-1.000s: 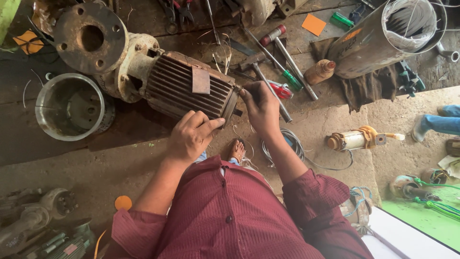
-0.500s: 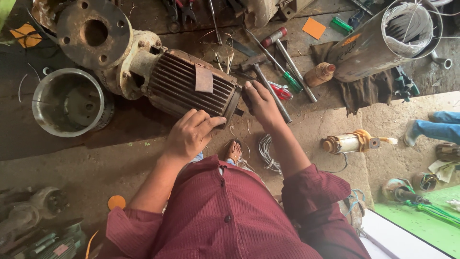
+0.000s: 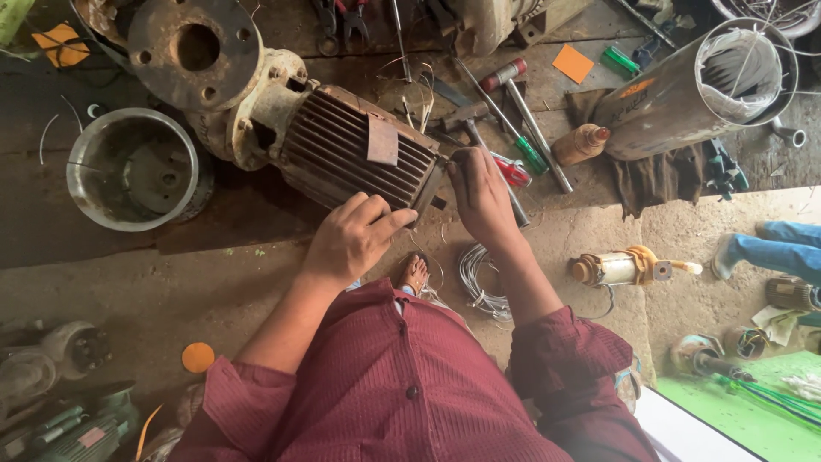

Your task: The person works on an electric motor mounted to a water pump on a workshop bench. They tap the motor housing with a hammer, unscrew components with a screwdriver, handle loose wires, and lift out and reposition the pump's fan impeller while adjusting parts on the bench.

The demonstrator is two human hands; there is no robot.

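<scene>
Nearest us, our left hand rests half-curled on the near end of the finned motor, gripping nothing. Our right hand is pinched shut at the motor's end corner; we cannot tell what it pinches. The motor lies on its side on the bench, its flanged pump end bolted on, so we judge the work early. Beyond, a hammer and 2 screwdrivers crowd the right; the steel pot leaves little room left.
</scene>
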